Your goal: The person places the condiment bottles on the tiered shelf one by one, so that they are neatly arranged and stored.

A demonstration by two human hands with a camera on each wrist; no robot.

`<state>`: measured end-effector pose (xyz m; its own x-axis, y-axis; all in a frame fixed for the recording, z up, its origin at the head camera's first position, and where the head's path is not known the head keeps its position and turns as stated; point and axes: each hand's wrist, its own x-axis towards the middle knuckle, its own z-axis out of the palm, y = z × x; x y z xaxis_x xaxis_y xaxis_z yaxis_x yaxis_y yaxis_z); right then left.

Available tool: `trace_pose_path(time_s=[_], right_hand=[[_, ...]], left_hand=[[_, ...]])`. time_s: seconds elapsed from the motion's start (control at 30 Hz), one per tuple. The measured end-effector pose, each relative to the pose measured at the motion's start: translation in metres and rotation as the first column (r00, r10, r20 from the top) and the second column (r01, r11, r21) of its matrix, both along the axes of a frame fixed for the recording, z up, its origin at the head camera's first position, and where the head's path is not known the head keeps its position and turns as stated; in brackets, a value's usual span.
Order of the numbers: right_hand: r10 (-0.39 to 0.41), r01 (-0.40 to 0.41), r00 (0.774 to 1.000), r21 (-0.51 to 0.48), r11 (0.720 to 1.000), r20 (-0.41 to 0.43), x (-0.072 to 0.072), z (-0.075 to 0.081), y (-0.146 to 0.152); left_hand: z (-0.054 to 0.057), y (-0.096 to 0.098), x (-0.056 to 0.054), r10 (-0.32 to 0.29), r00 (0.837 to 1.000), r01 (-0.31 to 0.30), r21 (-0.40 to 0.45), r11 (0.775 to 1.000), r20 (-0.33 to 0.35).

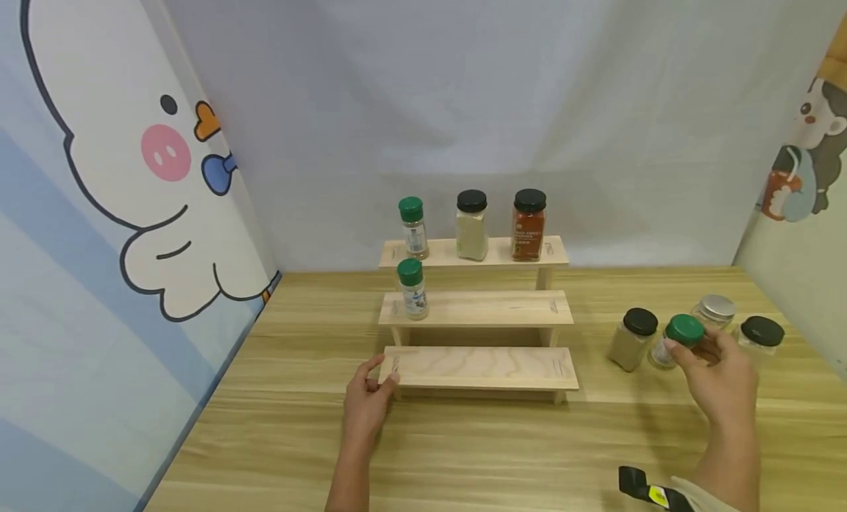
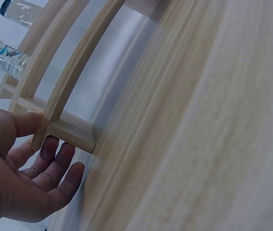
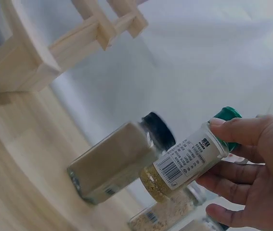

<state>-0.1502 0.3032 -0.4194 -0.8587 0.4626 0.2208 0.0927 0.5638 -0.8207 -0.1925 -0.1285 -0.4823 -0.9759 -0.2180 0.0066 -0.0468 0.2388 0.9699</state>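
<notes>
While the left hand (image 1: 366, 405) grips the left end of the wooden rack (image 1: 479, 366), the right hand (image 1: 724, 383) holds a small spice jar (image 3: 179, 163) to the right of the rack. The left hand is closed to a pinch on the lowest board, its thumb against the board and its other fingers bent at and under the end. The right hand is partly closed, with thumb and fingers set on opposite sides of the spice jar at its green cap. The jar shows a barcode label and yellowish contents; whether its base touches the table (image 1: 278, 438) cannot be told. Just left of it stands a black-capped jar (image 1: 631, 341); behind it is a silver-capped jar (image 1: 716, 308), and to the right, partly hidden by the hand, another black-lidded jar (image 1: 762, 332). The top board bears a green-capped bottle (image 1: 415, 234), a pale jar (image 1: 472, 234) and a red jar (image 1: 529, 234); the middle board bears a green-lidded bottle (image 1: 414, 295) near its left end
</notes>
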Motion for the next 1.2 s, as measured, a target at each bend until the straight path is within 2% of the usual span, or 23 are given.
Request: trace_pose_path(time_s=[0.2, 0.4, 0.6, 0.87, 1.2], right_hand=[[0.031, -0.029, 0.998, 0.035, 0.999, -0.061, 0.003, 0.016, -0.01], [0.078, -0.076, 0.991, 0.032, 0.997, -0.106, 0.007, 0.031, -0.023], [0.092, -0.091, 0.987, 0.02, 0.996, -0.131, 0.008, 0.041, -0.041], [0.138, -0.134, 0.968, 0.034, 0.99, -0.211, 0.003, 0.042, -0.06], [0.259, -0.266, 0.948, -0.015, 0.964, -0.182, -0.007, 0.038, -0.082]], left_hand=[[-0.001, 0.0, -0.001, -0.004, 1.0, 0.004, 0.007, 1.0, -0.01], [-0.001, 0.001, -0.002, -0.01, 1.0, 0.01, -0.005, 1.0, -0.012], [-0.002, 0.001, -0.003, -0.011, 1.0, 0.012, -0.005, 1.0, 0.006], [-0.003, 0.0, -0.001, -0.009, 1.0, 0.009, 0.004, 1.0, 0.003], [-0.001, 0.0, -0.001, -0.012, 1.0, 0.012, 0.041, 0.999, 0.007]])
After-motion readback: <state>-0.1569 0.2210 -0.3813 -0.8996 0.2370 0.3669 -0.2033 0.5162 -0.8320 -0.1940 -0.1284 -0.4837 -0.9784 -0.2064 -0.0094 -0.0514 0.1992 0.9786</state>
